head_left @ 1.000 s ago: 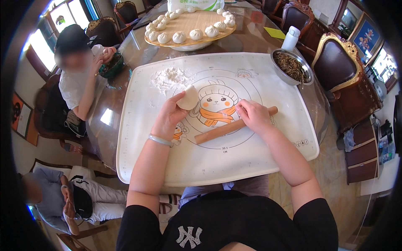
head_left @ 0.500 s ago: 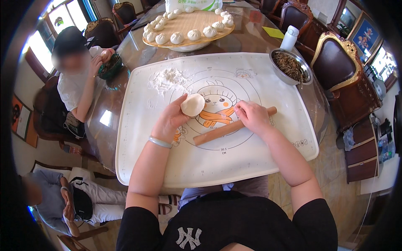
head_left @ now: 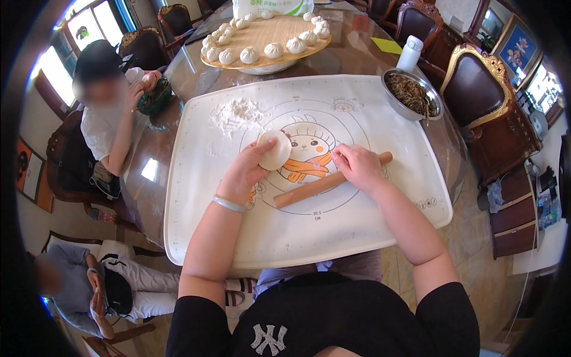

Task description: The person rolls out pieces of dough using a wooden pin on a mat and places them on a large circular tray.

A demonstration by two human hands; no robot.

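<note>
A round, pale dough wrapper (head_left: 275, 156) is held above the mat by my left hand (head_left: 245, 172), closed on it with the thumb across its face and fingers behind. A wooden rolling pin (head_left: 309, 189) lies slantwise on the white mat (head_left: 196, 196). Over the pin's right part rests my right hand (head_left: 360, 166), its fingertips pinched together just beyond the pin. Whatever is in that pinch, if anything, is too small to tell. Loose flour (head_left: 237, 114) is scattered on the mat beyond my left hand.
A round woven tray (head_left: 270, 33) at the far side carries several pleated buns. At the far right stand a metal bowl (head_left: 439, 114) of dark shredded filling and a white bottle (head_left: 410, 53). To the left, a seated person holds a dark green bowl (head_left: 156, 98); another person sits below.
My left thumb has moved from the wrapper's edge onto its face, and the wrapper has turned slightly. My right hand and the rolling pin look nearly unchanged.
</note>
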